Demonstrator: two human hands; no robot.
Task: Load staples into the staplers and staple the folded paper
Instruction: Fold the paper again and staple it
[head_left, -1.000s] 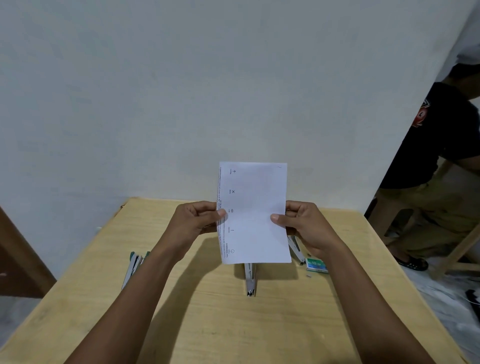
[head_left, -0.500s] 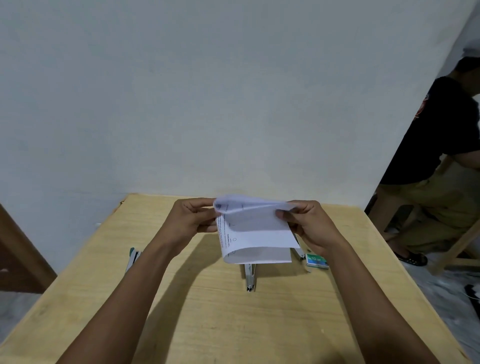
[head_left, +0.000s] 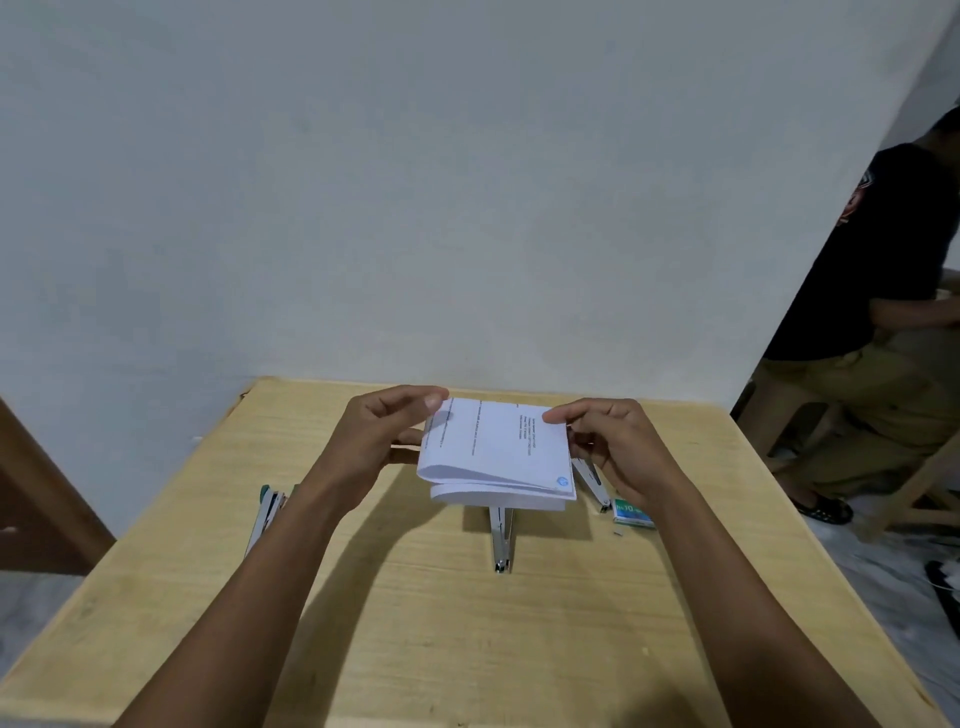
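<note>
Now: folding step in hand. Paper (head_left: 493, 452) is held in the air over the far half of the table (head_left: 467, 649), doubled over on itself, print facing up. The free edges lie at the far side, between the hands. The fold faces the person and is rounded, not creased, and the layers gape along the near edge.

Left hand (head_left: 379, 441): thumb on top of the far left corner, fingers under it, a pinch on the paper. Right hand (head_left: 618, 447): thumb and forefinger pinch the far right corner. Neither hand holds anything else.

Three staplers on the table, none touched. Middle stapler (head_left: 501, 540) lies under the paper, its near end poking out toward the person. Right stapler (head_left: 589, 480) is partly hidden by the right hand, just beside the green staple box (head_left: 631, 512). Left stapler (head_left: 267, 514) sits near the left edge, partly behind the forearm. Loaded or not: cannot tell. A tiny grey scrap lies in front of the box, too small to identify.

Judgement: stapling not begun, paper not ready. The next move calls for squaring the far edges, then flattening the fold, likely on bare wood with a finger run along the near edge. After that, one hand must come free to fetch a stapler. Risk: the layers slip when one pinch lets go.
</note>
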